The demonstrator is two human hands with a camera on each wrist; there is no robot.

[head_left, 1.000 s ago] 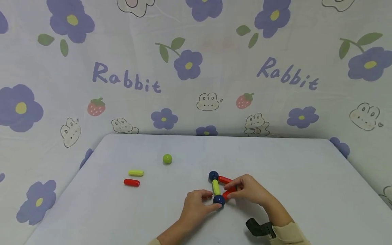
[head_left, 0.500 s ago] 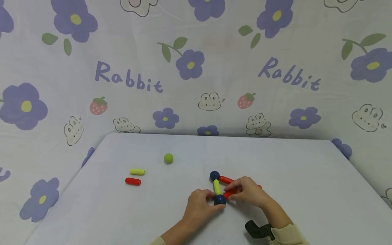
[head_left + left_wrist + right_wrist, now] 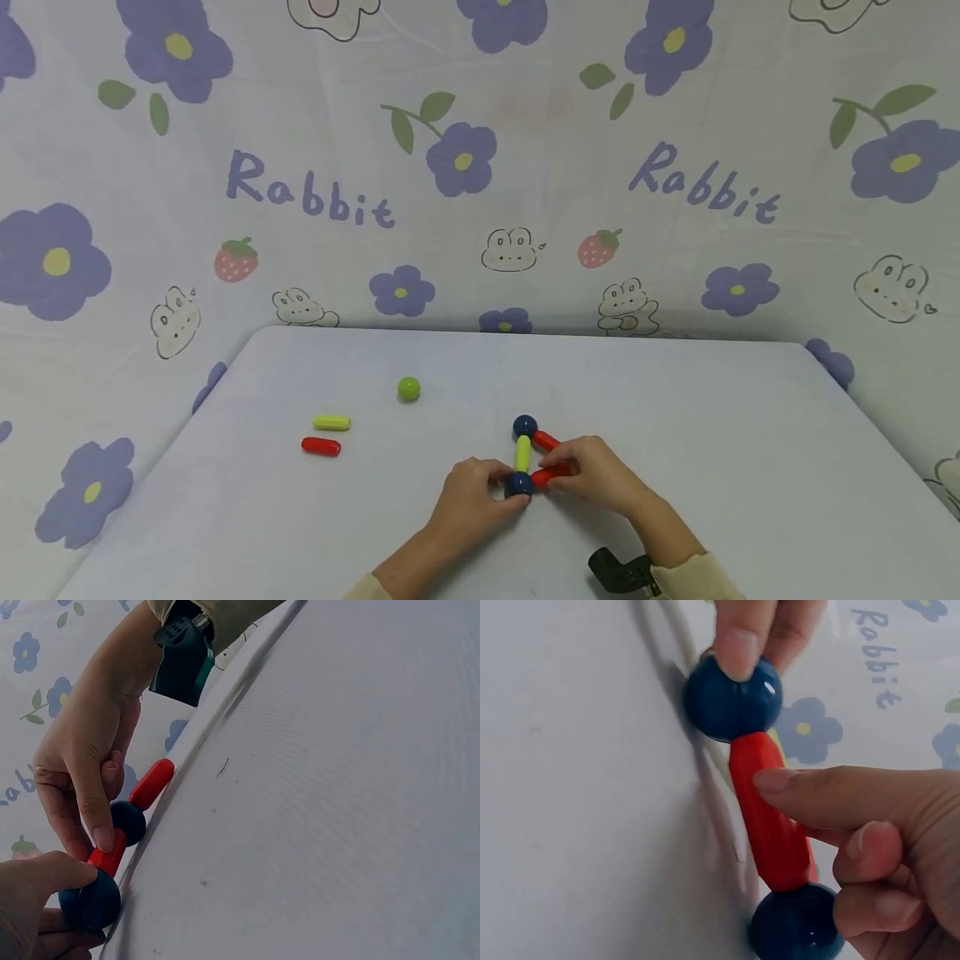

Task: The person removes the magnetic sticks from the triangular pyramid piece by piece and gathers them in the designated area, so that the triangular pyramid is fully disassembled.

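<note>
My left hand (image 3: 474, 500) pinches the near blue ball (image 3: 519, 484) between thumb and fingers. A red rod (image 3: 769, 814) touches that ball, and my right hand (image 3: 600, 475) holds this rod between thumb and fingers. At the rod's other end is another blue ball (image 3: 799, 922), hidden by the right hand in the head view. The left wrist view shows one more red rod (image 3: 152, 784) beyond it. A yellow-green rod (image 3: 522, 454) runs from the near ball to a far blue ball (image 3: 525, 427). Another red rod (image 3: 547, 440) slants from the far ball towards my right hand, partly hidden.
On the left of the white table (image 3: 225, 517) lie a loose yellow-green rod (image 3: 332, 422) and a loose red rod (image 3: 321, 447). A green ball (image 3: 408, 388) sits farther back. A patterned cloth (image 3: 555, 183) hangs behind. A black device (image 3: 622, 572) is on the right wrist.
Both hands have shifted slightly left with the near blue ball and the held red rod. The yellow-green rod has swung at its near end. The loose pieces have stayed put.
</note>
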